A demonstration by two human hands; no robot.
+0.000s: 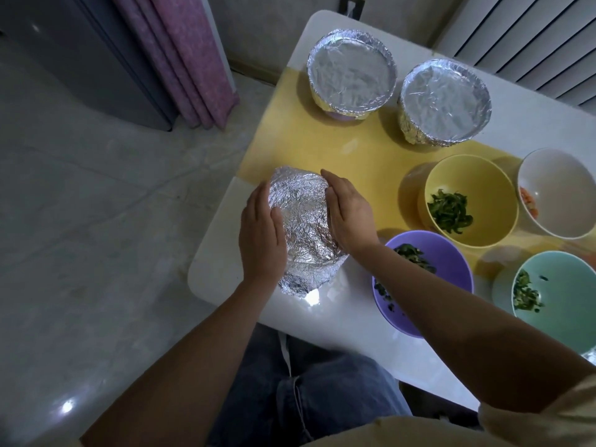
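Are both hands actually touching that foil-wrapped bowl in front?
Touching. The head view shows the left hand and right hand pressed flat against opposite sides of the foil-wrapped bowl, with no gap visible.

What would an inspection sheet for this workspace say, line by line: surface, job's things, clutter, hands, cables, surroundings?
Surface: white table with a yellow mat across it.
Job's things: foil-covered dish near the table's left edge, its foil crumpled over the top and sides; what is under the foil is hidden.
Clutter: two foil-covered bowls at the far end; open yellow bowl, purple bowl and teal bowl with chopped greens; white bowl with orange bits.
Hands: left hand and right hand press the dish's foil from either side, fingers straight.
Cables: nothing seen.
Surroundings: pink curtain, grey cabinet, pale floor, ribbed panel.
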